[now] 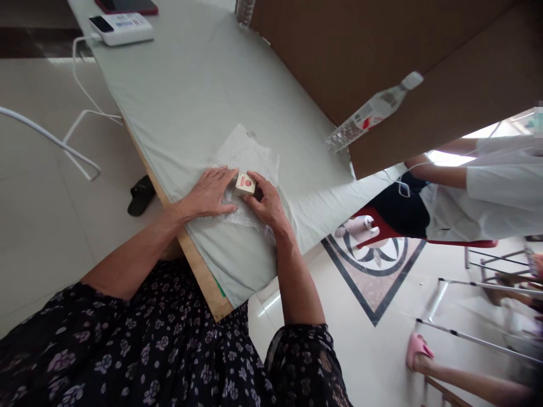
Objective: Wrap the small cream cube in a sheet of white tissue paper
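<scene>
A small cream box [245,184] with red print stands on a crinkled sheet of clear bubble wrap [246,146] near the table's corner. My right hand [268,204] grips the box from the right, thumb below and fingers at its upper edge. On the other side, my left hand [208,193] lies with its fingers stretched and its thumb apart. Its fingertips reach the box's upper left edge; whether they press on it I cannot tell. Part of the wrap is hidden beneath both hands.
A tall cardboard panel [339,51] stands on the cloth-covered table [186,85], with a clear plastic bottle [373,113] against it. A white cabled device [123,28] and a phone [127,5] lie at the far left. Another person's sleeve [500,186] shows at right.
</scene>
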The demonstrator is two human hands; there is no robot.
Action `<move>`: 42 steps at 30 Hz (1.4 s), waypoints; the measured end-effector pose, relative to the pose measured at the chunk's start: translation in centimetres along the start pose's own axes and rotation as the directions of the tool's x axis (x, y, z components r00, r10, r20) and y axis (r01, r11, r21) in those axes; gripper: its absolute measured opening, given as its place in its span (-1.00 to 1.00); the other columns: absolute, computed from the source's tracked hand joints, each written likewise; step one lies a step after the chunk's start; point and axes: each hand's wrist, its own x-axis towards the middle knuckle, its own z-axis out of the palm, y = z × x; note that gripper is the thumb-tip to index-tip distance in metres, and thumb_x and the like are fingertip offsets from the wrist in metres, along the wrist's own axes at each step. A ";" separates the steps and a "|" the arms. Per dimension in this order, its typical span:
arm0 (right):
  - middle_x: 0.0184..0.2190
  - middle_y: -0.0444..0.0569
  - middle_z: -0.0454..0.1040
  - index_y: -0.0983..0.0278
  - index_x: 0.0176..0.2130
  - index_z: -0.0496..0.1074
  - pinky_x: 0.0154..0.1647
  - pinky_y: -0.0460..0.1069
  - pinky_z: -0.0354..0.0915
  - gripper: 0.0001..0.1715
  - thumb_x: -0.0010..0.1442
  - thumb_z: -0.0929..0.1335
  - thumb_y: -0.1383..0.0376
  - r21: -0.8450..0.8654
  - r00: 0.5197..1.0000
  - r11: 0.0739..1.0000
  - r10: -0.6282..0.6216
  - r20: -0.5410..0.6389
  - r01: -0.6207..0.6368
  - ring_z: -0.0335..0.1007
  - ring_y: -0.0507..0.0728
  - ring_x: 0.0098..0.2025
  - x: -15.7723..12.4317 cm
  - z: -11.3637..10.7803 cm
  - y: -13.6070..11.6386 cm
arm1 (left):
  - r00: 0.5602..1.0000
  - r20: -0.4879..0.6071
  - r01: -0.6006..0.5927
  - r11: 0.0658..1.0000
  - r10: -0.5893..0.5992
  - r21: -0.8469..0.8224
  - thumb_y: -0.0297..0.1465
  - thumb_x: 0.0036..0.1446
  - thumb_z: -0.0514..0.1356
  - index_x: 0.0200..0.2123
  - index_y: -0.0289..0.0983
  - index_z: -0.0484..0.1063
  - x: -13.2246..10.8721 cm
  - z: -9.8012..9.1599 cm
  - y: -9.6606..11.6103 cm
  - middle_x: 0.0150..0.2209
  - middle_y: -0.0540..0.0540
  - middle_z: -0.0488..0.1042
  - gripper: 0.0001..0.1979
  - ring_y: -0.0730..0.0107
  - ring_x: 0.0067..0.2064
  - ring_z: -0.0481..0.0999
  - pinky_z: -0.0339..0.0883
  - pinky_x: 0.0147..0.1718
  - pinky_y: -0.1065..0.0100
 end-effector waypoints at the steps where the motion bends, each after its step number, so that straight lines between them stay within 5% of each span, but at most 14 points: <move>1: 0.31 0.02 0.51 0.13 0.32 0.40 0.35 0.32 0.30 -0.27 0.18 0.44 0.22 -0.009 1.000 1.000 -0.003 0.000 0.003 0.46 0.33 0.27 0.0 0.0 0.0 | 1.000 0.001 -0.004 1.000 0.004 -0.004 -0.13 0.11 0.32 0.49 -0.39 0.04 0.0 0.0 0.0 0.48 -0.44 0.19 0.00 -0.24 0.53 0.09 -0.04 0.47 -0.15; 18: 0.32 0.07 0.49 0.12 0.36 0.34 0.35 0.32 0.30 -0.25 0.22 0.44 0.24 -0.084 1.000 0.996 -0.009 -0.028 0.007 0.44 0.33 0.29 0.1 0.5 -0.1 | 0.999 -0.047 -0.028 0.999 0.026 -0.046 -0.14 0.10 0.33 0.47 -0.31 0.10 0.0 0.2 -0.3 0.46 -0.40 0.25 -0.05 -0.21 0.52 0.16 0.02 0.46 -0.15; 22: 0.38 0.10 0.41 0.10 0.38 0.30 0.38 0.34 0.28 -0.26 0.27 0.44 0.20 -0.095 0.997 0.995 -0.049 -0.056 0.043 0.34 0.34 0.39 -1.4 -1.1 -1.9 | 0.996 -0.084 -0.014 0.992 0.003 -0.129 -0.10 0.14 0.31 0.48 -0.32 0.08 -1.1 -0.5 -0.4 0.49 -0.40 0.18 -0.06 -0.19 0.53 0.13 0.04 0.47 -0.14; 25: 0.34 0.04 0.44 0.02 0.27 0.41 0.42 0.35 0.21 -0.45 0.33 0.44 0.12 -0.176 0.984 0.980 -0.118 -0.133 0.094 0.31 0.35 0.40 -4.2 -2.9 -3.9 | 0.994 -0.104 -0.041 0.989 0.027 -0.142 -0.07 0.16 0.30 0.47 -0.28 0.13 -2.6 -1.3 -0.6 0.48 -0.34 0.22 -0.10 -0.19 0.52 0.14 0.06 0.47 -0.14; 31: 0.25 0.14 0.54 0.15 0.07 0.53 0.17 0.31 0.34 -0.65 0.29 0.46 0.23 -0.403 0.983 0.897 -0.153 0.103 0.182 0.47 0.39 0.21 -8.1 -1.8 -5.6 | 0.996 -0.033 -0.086 0.996 0.086 -0.010 -0.07 0.04 0.41 0.37 -0.16 0.30 -5.2 -1.7 -0.7 0.45 -0.28 0.26 -0.14 -0.28 0.52 0.10 0.02 0.48 -0.19; 33: 0.16 0.13 0.61 0.18 -0.07 0.56 0.13 0.29 0.33 -0.81 0.34 0.37 0.34 -0.449 0.986 0.877 -0.155 0.068 0.169 0.52 0.35 0.12 -8.0 -0.6 -5.4 | 0.996 -0.002 -0.089 0.995 0.089 0.034 -0.11 0.03 0.42 0.35 -0.16 0.33 -5.5 -1.4 -0.4 0.47 -0.29 0.22 -0.17 -0.28 0.52 0.09 0.01 0.47 -0.19; 36: 0.01 0.05 0.68 0.14 -0.18 0.55 0.10 0.25 0.30 -0.76 0.39 0.29 0.37 -0.450 0.982 0.885 -0.175 -0.075 0.123 0.56 0.28 -0.01 -7.0 0.1 -5.4 | 0.994 0.005 -0.105 0.992 0.105 0.066 -0.20 0.08 0.39 0.31 -0.16 0.37 -5.3 -1.1 0.5 0.47 -0.28 0.23 -0.28 -0.24 0.53 0.08 -0.01 0.47 -0.20; 42: -0.01 0.06 0.67 0.14 -0.21 0.49 0.11 0.25 0.29 -0.81 0.41 0.29 0.27 -0.373 0.976 0.928 -0.101 -0.194 0.022 0.57 0.29 0.00 -5.0 -0.8 -5.7 | 0.976 -0.214 -0.046 0.999 0.048 0.012 -0.33 0.20 0.28 0.00 -0.19 0.57 -3.0 -0.9 2.3 0.39 -0.24 0.37 -0.71 -0.17 0.48 0.22 0.05 0.44 -0.17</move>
